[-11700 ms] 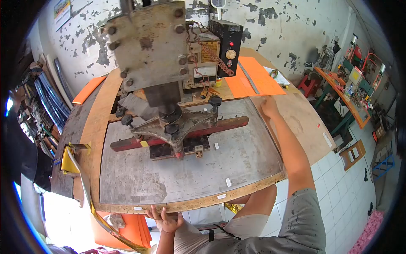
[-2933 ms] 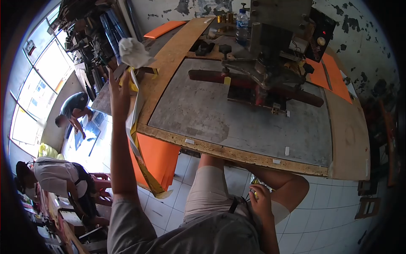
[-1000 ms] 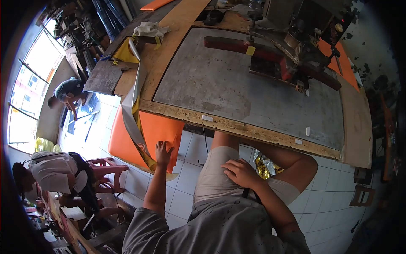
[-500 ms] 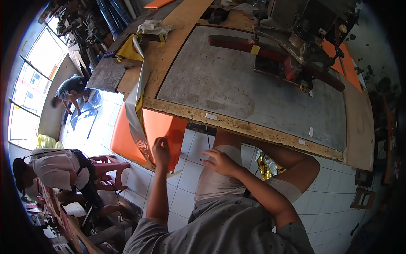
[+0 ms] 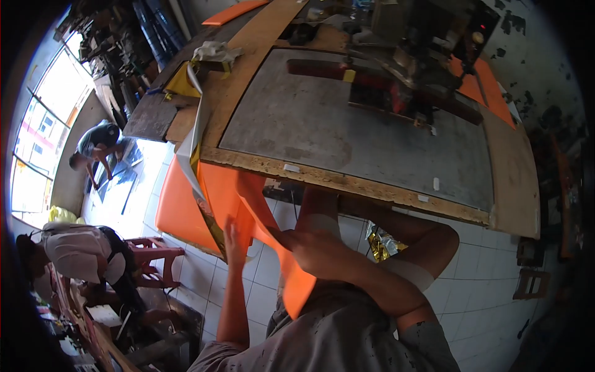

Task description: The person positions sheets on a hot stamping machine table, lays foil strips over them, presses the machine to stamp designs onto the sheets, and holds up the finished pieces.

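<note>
In front of my lap, my right hand [image 5: 315, 253] is closed on the edge of a flexible orange sheet [image 5: 300, 291]. The sheet bends down over my shirt and runs back up toward the table edge. My left hand [image 5: 234, 245] is upright beside the stacked orange sheets [image 5: 180, 214], fingers stretched and seemingly holding nothing. Whether it touches the orange material is unclear. Just left of that hand hangs a long silver and gold foil strip [image 5: 197, 170], draped down from the table over the orange stack.
A worktable with a grey metal plate [image 5: 279, 118] carries a press with a dark red curved arm [image 5: 316, 68]. Small white pieces [image 5: 291, 168] lie along its front edge. Crumpled gold foil [image 5: 381, 245] is below. Two people work at left, near a red stool [image 5: 152, 257].
My right hand has taken hold of an orange sheet and drawn it toward my lap. My left hand has lowered slightly and its fingers have straightened. The view has shifted a little.
</note>
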`<move>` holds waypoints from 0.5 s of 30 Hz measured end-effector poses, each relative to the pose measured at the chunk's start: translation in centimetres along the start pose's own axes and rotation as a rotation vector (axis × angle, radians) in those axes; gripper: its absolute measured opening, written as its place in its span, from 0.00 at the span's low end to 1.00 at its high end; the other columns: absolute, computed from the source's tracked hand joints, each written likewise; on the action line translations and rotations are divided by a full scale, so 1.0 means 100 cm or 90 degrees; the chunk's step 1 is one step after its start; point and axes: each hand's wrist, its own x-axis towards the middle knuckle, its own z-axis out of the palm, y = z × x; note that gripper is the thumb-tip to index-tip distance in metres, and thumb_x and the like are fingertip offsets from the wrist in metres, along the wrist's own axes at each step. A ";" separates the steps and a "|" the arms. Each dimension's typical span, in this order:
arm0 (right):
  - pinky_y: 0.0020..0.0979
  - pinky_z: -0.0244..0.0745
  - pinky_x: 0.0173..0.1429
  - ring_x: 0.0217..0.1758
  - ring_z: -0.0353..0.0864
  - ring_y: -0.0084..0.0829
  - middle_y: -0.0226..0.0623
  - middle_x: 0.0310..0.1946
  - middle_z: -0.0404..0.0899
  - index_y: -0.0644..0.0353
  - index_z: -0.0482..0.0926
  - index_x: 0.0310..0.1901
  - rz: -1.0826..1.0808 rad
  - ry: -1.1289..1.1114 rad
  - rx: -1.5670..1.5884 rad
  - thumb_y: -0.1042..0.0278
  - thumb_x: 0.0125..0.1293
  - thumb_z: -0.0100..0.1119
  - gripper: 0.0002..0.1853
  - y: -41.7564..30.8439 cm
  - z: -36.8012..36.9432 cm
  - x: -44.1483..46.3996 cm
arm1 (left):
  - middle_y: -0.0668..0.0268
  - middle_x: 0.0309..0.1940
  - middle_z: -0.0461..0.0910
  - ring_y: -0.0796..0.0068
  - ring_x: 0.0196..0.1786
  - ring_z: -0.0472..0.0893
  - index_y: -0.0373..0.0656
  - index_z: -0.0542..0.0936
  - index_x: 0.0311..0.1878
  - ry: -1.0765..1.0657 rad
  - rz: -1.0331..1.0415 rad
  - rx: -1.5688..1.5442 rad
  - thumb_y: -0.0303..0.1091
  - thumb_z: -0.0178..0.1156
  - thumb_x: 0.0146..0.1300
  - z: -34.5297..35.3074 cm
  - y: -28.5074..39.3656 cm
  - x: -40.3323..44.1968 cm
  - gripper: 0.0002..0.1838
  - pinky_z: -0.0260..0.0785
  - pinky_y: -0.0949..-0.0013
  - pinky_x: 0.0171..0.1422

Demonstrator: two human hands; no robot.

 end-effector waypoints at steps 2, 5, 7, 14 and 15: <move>0.45 0.83 0.43 0.36 0.87 0.50 0.47 0.41 0.87 0.64 0.75 0.66 -0.017 -0.017 -0.014 0.72 0.66 0.57 0.26 -0.017 -0.062 -0.032 | 0.55 0.80 0.59 0.59 0.81 0.61 0.49 0.51 0.85 -0.026 0.076 0.074 0.55 0.43 0.83 -0.016 -0.013 0.027 0.36 0.52 0.50 0.83; 0.38 0.82 0.51 0.47 0.89 0.42 0.46 0.48 0.87 0.65 0.82 0.58 0.201 0.017 0.050 0.70 0.70 0.66 0.17 -0.037 -0.147 -0.105 | 0.52 0.83 0.53 0.55 0.84 0.56 0.48 0.43 0.87 -0.029 0.094 0.023 0.58 0.45 0.82 -0.002 0.013 0.050 0.42 0.50 0.54 0.84; 0.37 0.80 0.58 0.53 0.87 0.35 0.41 0.50 0.87 0.68 0.81 0.58 0.225 0.305 0.240 0.76 0.63 0.69 0.21 -0.048 -0.180 -0.155 | 0.53 0.82 0.55 0.58 0.84 0.58 0.47 0.42 0.86 -0.112 0.153 0.026 0.61 0.44 0.81 0.014 0.027 0.052 0.43 0.51 0.55 0.85; 0.34 0.73 0.68 0.63 0.80 0.30 0.40 0.61 0.81 0.68 0.74 0.66 0.250 0.620 0.228 0.68 0.73 0.63 0.23 0.038 -0.205 -0.260 | 0.70 0.41 0.81 0.81 0.45 0.80 0.36 0.79 0.58 -0.286 0.215 -0.131 0.31 0.62 0.74 0.041 0.138 0.041 0.13 0.74 0.72 0.52; 0.33 0.72 0.69 0.64 0.79 0.30 0.39 0.63 0.80 0.67 0.73 0.68 0.263 0.629 0.182 0.67 0.75 0.62 0.24 0.046 -0.201 -0.258 | 0.72 0.38 0.79 0.83 0.40 0.78 0.36 0.79 0.58 -0.286 0.226 -0.111 0.30 0.61 0.75 0.049 0.161 0.039 0.13 0.72 0.74 0.45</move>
